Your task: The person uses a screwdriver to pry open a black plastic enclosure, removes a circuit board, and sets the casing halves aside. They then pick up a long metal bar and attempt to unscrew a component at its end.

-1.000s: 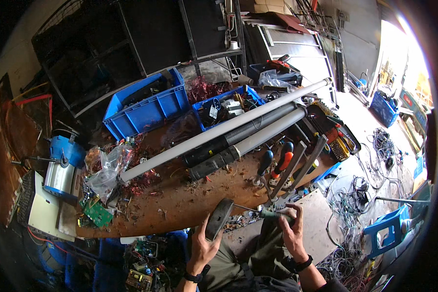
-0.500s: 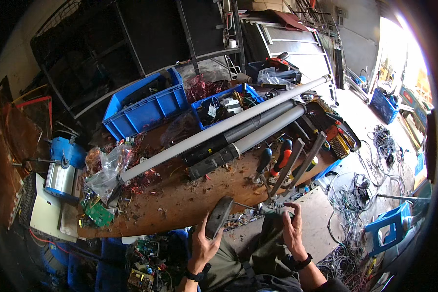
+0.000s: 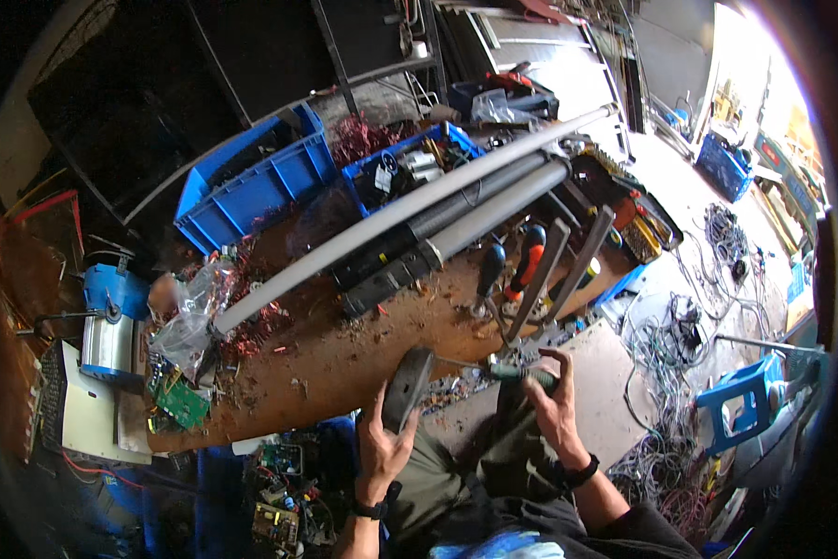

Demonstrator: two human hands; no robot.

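1. Head view: left hand (image 3: 381, 445) at 6 o'clock, fingers closed around a dark flat device (image 3: 408, 387) held upright at the workbench (image 3: 344, 354) near edge.
2. Right hand (image 3: 551, 401) at 5 o'clock, wrapped round a screwdriver (image 3: 493, 371); its shaft points left, tip at the device's side.
3. Judged step: driving or loosening a fastener on the device. Next calls for steady bracing and a squarely seated tip.
4. Long grey tubes (image 3: 456, 200) lie at 12 o'clock, well apart.

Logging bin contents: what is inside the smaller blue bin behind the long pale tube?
The smaller blue bin shows dark and white mixed parts; the long pale tube covers its front edge.
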